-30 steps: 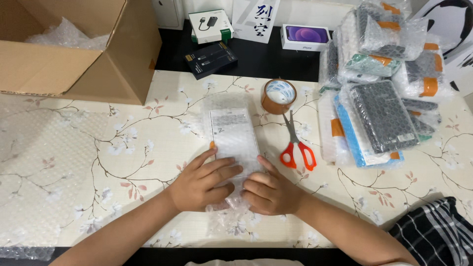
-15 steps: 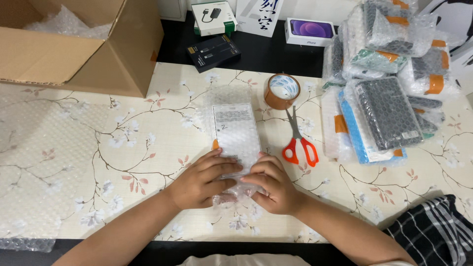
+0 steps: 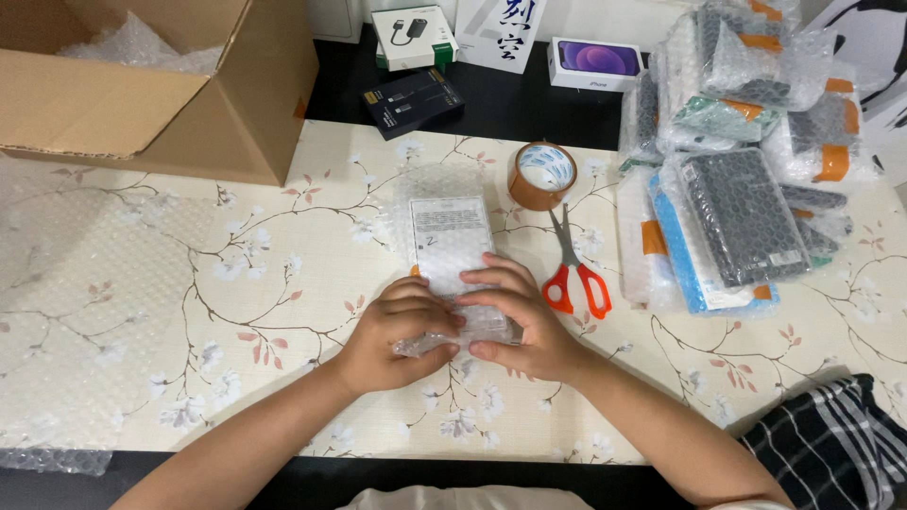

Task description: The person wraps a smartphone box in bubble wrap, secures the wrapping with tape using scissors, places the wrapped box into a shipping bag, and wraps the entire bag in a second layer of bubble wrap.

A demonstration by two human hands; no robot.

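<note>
- Left hand (image 3: 392, 331): fingers curled, knuckles up, closed over the near left corner of the bubble-wrapped box (image 3: 452, 247). Fingertips press loose clear wrap down against the package; a crumpled fold of wrap bulges out under the palm.
- Right hand (image 3: 515, 316): fingers bent and laid across the near end of the same package, thumb tucked along its near edge. Grip is closed on the package, not flat. The two hands meet at the fingertips.
- Bubble-wrapped box: flat, rectangular, white face with small dark print showing through the film. Lies on the table (image 3: 283, 246), long axis running away from the person, near end under both hands, far end bare.
- Wrap material: transparent, small round cells, glossy, creased where gathered.
- Table: covered with a cream cloth printed with brown branches and pale blossoms, under a sheet of bubble film on the left part.
- Tape roll (image 3: 542, 176): brown, ring-shaped, lying flat just beyond the right far corner of the package.
- Scissors (image 3: 573, 269): steel blades, red plastic handles, closed, just right of the package, near the right hand but apart from it.
- Cardboard carton (image 3: 170, 99): open, brown, far left, with bubble film inside.
- Heap of wrapped parcels (image 3: 746, 179): far right, bubble film sealed with orange-brown tape strips, dark and blue flat boxes inside.
- Small boxes (image 3: 413, 94): dark and white, on the dark strip beyond the cloth.
</note>
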